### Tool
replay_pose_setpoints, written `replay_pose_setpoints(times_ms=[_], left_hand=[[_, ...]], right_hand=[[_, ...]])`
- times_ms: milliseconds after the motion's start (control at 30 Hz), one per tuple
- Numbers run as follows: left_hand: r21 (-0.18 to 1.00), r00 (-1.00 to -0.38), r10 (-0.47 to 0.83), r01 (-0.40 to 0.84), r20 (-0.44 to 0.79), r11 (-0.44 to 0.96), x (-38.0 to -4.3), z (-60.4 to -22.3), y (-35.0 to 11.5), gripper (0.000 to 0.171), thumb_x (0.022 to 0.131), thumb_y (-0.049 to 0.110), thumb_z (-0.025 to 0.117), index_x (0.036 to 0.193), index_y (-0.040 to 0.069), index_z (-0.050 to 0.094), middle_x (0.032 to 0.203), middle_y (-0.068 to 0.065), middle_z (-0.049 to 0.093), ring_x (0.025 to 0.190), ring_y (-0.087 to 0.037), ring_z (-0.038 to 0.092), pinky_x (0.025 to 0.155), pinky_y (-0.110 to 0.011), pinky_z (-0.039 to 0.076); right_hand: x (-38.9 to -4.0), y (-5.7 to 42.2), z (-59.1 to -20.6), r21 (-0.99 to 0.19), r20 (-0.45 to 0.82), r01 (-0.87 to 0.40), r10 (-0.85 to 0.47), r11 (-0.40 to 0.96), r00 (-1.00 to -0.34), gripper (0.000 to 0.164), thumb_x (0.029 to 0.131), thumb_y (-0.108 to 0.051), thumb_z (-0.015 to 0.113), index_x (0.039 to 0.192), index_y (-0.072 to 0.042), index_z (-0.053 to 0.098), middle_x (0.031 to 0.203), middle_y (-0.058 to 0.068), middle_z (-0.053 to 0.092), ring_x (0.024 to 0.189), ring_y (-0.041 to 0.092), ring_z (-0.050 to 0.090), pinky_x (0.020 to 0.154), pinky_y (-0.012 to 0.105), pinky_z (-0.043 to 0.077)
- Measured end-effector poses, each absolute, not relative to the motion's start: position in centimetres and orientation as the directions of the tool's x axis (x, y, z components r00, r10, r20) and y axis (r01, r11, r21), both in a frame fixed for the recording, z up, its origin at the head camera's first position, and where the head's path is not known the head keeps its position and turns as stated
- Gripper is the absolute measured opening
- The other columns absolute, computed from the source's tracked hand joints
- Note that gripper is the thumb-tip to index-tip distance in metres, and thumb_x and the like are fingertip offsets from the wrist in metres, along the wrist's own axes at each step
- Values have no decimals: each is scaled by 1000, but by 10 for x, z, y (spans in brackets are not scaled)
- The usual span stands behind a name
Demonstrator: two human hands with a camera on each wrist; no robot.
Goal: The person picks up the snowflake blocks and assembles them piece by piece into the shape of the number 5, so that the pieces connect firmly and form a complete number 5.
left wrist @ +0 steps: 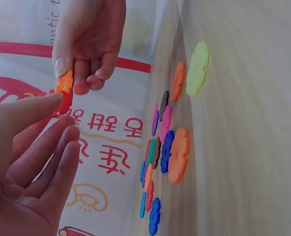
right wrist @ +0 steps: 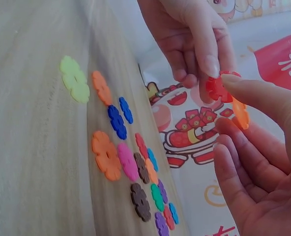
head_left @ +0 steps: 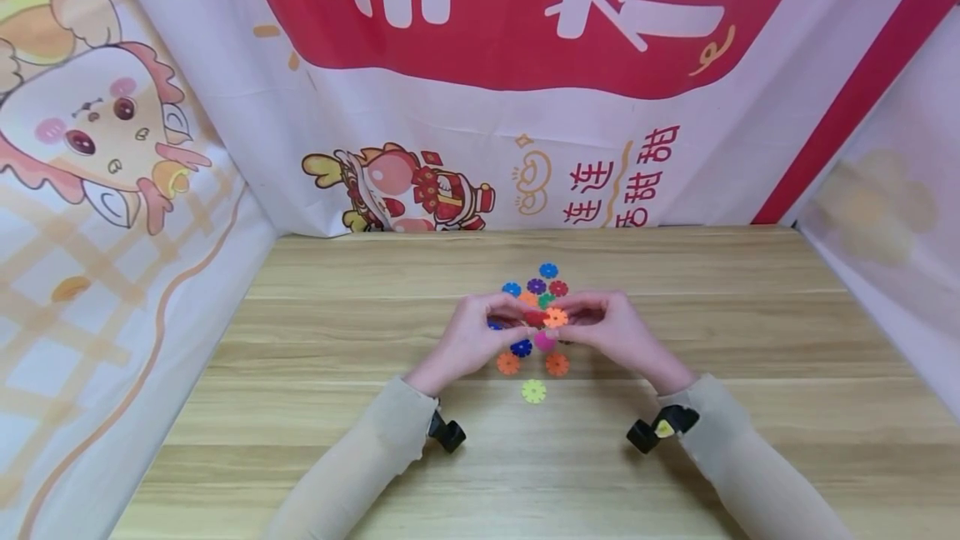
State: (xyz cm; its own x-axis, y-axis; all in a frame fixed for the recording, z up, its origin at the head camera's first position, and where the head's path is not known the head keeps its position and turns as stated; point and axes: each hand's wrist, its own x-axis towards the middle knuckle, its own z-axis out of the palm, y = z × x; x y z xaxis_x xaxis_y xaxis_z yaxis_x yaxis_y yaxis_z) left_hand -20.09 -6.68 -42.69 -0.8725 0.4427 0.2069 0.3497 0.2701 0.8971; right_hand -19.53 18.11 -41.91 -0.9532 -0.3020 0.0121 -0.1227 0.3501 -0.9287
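Note:
Above the table, my left hand pinches a red notched plastic disc between thumb and fingertips. Opposite it, my right hand pinches an orange notched disc. The two discs meet edge to edge at an angle; how deep their slots interlock I cannot tell. Under the hands lie several flower-shaped discs, among them a pink one, a dark blue one and a green one. The hands hide part of this group in the head view.
Closest to me on the wooden table lies a yellow-green disc, with two orange discs just behind it. A blue disc lies farthest back. Printed cloth hangs behind the table and along both sides.

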Motion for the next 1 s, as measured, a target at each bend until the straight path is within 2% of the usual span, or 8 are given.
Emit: replay_pose_setpoints(times_ms=[200, 400, 633, 833, 1000], left_hand=[[876, -892, 409, 345, 193, 338, -209, -427, -85, 30, 90, 18, 81, 119, 13, 74, 114, -5, 73, 99, -17, 68, 86, -33, 57], [812, -910, 392, 328, 135, 482, -222, -431, -100, 40, 89, 20, 82, 125, 7, 71, 121, -4, 71, 112, -25, 65, 96, -41, 52], [755, -914, 404, 293, 40, 587, -234, -445, -103, 46, 85, 21, 86, 126, 7, 71, 122, -4, 71, 110, -22, 65, 96, -38, 52], [727, -918, 395, 269, -4, 632, -240, -448, -101, 48, 82, 18, 88, 125, 6, 71, 121, -4, 71, 111, -20, 64, 98, -37, 51], [695, -919, 390, 248, -50, 675, -241, -448, -99, 42, 81, 18, 89, 119, 8, 74, 115, -4, 70, 103, -19, 62, 93, -36, 52]], right_hand=[[-195, 189, -418, -928, 8, -99, -247, 359, -969, 36, 83, -23, 88, 115, -11, 75, 105, 5, 73, 94, 26, 68, 80, 33, 59], [-195, 194, -417, -926, 4, -88, -224, 367, -975, 36, 83, -18, 87, 116, -11, 75, 105, 6, 74, 94, 26, 68, 79, 32, 59], [-195, 194, -416, -923, -13, -76, -228, 376, -974, 37, 82, -24, 89, 114, -12, 75, 103, 5, 74, 93, 27, 68, 78, 33, 59], [-194, 195, -415, -923, -3, -86, -231, 375, -973, 36, 82, -23, 88, 114, -12, 75, 102, 5, 74, 92, 26, 69, 77, 33, 59], [-194, 196, -413, -920, -6, -86, -231, 383, -973, 38, 83, -23, 88, 116, -10, 74, 103, 6, 74, 91, 26, 68, 77, 31, 58]])
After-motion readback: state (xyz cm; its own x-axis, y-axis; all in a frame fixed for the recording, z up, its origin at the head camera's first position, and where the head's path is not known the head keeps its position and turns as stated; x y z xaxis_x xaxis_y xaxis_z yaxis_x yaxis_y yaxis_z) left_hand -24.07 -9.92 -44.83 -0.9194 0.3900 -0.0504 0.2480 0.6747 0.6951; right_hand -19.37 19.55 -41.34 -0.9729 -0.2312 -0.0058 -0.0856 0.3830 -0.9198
